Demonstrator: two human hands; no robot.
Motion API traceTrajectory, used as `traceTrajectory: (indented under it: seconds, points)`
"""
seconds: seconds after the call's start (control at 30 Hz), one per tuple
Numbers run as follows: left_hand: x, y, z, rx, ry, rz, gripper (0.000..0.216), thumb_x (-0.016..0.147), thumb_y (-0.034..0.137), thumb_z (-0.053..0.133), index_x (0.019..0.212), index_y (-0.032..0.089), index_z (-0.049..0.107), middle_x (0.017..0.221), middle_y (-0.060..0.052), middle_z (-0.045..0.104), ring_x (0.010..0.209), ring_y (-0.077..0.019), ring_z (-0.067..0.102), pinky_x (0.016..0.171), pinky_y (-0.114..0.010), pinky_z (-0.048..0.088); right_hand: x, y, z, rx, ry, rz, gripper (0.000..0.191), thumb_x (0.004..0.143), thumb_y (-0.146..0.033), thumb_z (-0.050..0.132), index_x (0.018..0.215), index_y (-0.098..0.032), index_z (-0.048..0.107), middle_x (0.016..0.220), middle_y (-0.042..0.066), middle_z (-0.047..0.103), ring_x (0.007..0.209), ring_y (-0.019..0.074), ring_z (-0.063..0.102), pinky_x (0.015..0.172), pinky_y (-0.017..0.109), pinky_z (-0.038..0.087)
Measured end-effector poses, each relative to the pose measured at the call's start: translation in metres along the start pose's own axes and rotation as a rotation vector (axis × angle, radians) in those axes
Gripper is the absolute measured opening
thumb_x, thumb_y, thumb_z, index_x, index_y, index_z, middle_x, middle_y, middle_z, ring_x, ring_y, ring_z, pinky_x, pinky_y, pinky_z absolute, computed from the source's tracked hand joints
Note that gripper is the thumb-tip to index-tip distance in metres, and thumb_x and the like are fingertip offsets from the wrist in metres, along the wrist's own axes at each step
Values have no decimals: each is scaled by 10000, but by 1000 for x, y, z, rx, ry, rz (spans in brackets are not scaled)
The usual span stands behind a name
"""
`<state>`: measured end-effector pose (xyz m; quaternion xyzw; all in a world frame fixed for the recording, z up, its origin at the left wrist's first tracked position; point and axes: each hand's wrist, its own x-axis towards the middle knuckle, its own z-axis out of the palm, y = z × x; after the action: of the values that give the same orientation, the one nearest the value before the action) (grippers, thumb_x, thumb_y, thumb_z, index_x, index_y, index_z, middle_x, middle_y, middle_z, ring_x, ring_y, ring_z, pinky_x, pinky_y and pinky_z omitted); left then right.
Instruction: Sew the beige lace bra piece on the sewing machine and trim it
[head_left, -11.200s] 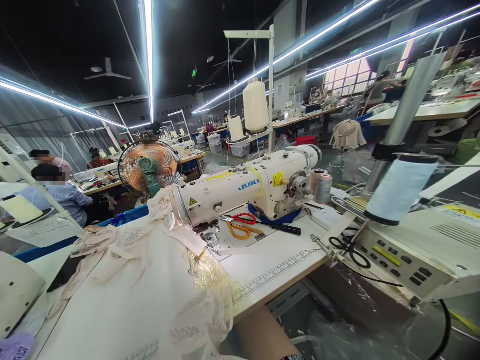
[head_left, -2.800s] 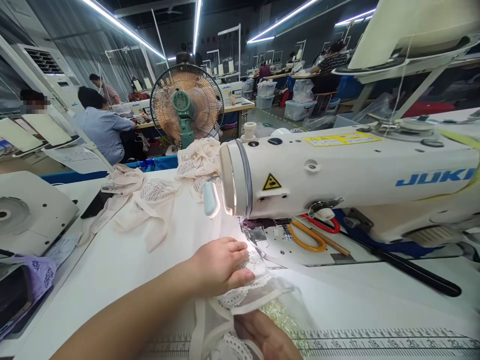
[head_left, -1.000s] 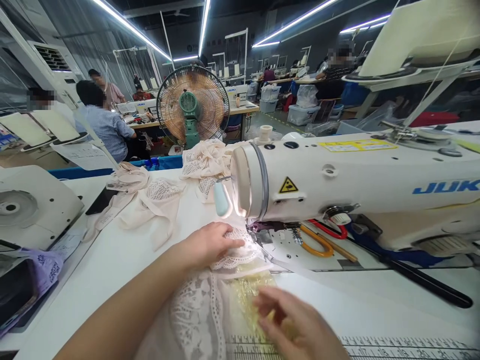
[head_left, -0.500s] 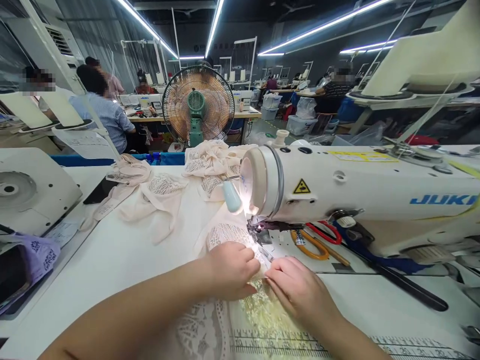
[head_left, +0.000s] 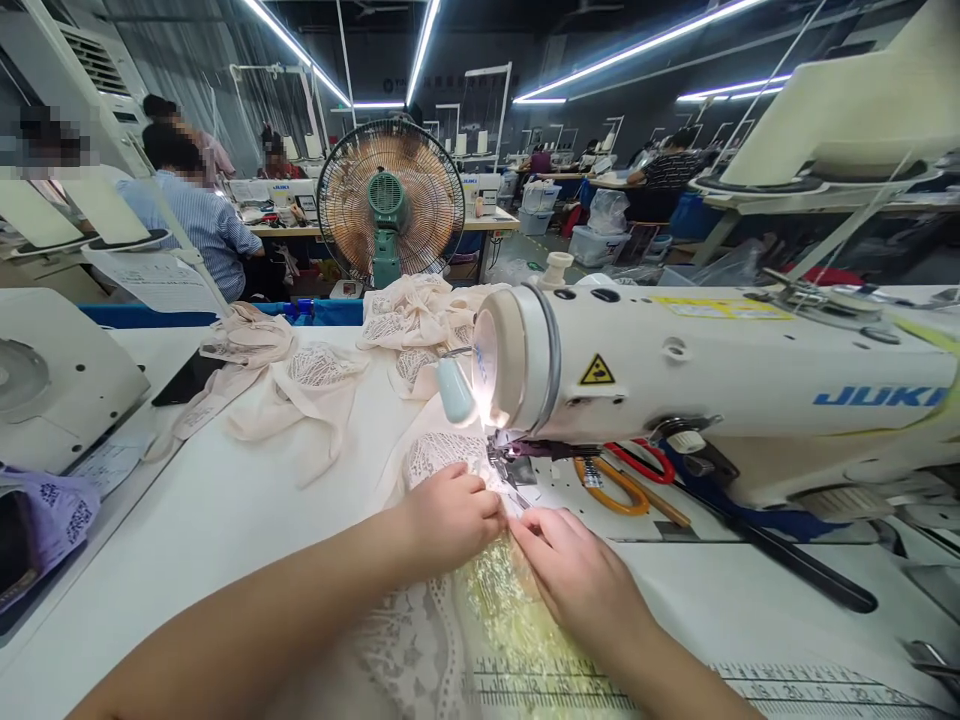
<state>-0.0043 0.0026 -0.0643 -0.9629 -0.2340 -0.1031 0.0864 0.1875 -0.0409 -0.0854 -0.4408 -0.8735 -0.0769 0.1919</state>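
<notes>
- While both hands are meeting just before the presser foot point(head_left: 504, 468), the left hand point(head_left: 450, 515) is curling its fingers shut on the lace point(head_left: 433, 458), pinning it to the table point(head_left: 225, 500).
- The right hand point(head_left: 577, 575) is touching the lace edge with its fingertips; I cannot tell whether it is pinching or only pressing.
- By the look of it, the edge is being lined up at the foot. Feeding it in is calling for matched edges and fingers clear of the needle.
- The lace is lying flat, pale beige and openwork, running from the foot toward the person, with a glossy yellowish layer point(head_left: 502, 610) beside it.
</notes>
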Motion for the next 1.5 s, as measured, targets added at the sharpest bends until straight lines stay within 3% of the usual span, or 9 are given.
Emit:
traceTrajectory:
  seconds: [0.27, 0.43, 0.8, 0.97, 1.17, 1.27, 1.37, 1.5]
  points:
    - [-1, -18, -3, -15, -112, -46, 234, 917, 187, 411, 1020, 201, 621, 1114, -17, 629, 969, -196, 533, 971, -465, 309, -2, 1, 4, -19, 15, -2, 206, 834, -95, 382, 847, -172, 573, 696, 25, 489, 600, 133, 433, 491, 236, 305]
    - [1, -24, -6, 40, -140, -34, 236, 923, 215, 414, 1040, 197, 618, 1145, -32, 615, 964, -196, 539, 923, -423, 345, -3, 4, 4, 18, 47, -23, 259, 824, -80, 369, 947, -172, 578, 710, 31, 508, 611, 136, 445, 500, 227, 323]
    - [4, -45, -7, 133, -137, 77, 250, 909, 214, 449, 1117, 201, 587, 1163, -43, 607, 979, -201, 555, 829, -374, 397, -1, 4, 1, 51, 47, -5, 240, 820, -67, 366, 840, -180, 577, 692, 28, 504, 602, 138, 447, 512, 235, 325]
    - [6, -55, -6, 175, -144, 68, 251, 917, 224, 437, 1115, 210, 590, 1148, -42, 618, 971, -194, 566, 681, -315, 408, -1, 5, 2, 66, 51, -2, 231, 802, -56, 375, 854, -169, 569, 679, 20, 486, 584, 135, 434, 488, 236, 308]
    - [12, -65, -6, 184, -212, 24, 281, 885, 189, 465, 1139, 214, 582, 1149, -62, 610, 872, -193, 579, 682, -322, 417, -1, 6, 3, 80, 57, -13, 218, 797, -50, 388, 854, -162, 566, 679, 22, 484, 585, 135, 432, 492, 237, 317]
    - [15, -60, -14, 107, -180, -143, 253, 898, 232, 437, 1090, 216, 603, 1060, -53, 633, 813, -188, 564, 675, -313, 422, -2, 6, 4, 74, 63, -16, 232, 792, -41, 384, 864, -162, 568, 683, 25, 489, 592, 137, 438, 495, 236, 323]
    - [12, -43, -31, 29, -126, -328, 237, 901, 216, 403, 922, 175, 636, 870, -53, 627, 771, -183, 540, 618, -282, 403, -3, 5, 4, 72, 78, -13, 246, 788, -38, 381, 871, -164, 574, 691, 29, 499, 600, 144, 447, 489, 236, 324]
    - [1, -16, -51, -132, -250, -112, 104, 813, 210, 543, 762, 164, 622, 751, -32, 588, 769, -182, 523, 655, -279, 399, -3, 4, 4, 88, 69, -10, 246, 784, -49, 389, 877, -167, 585, 692, 30, 509, 596, 154, 459, 484, 249, 351]
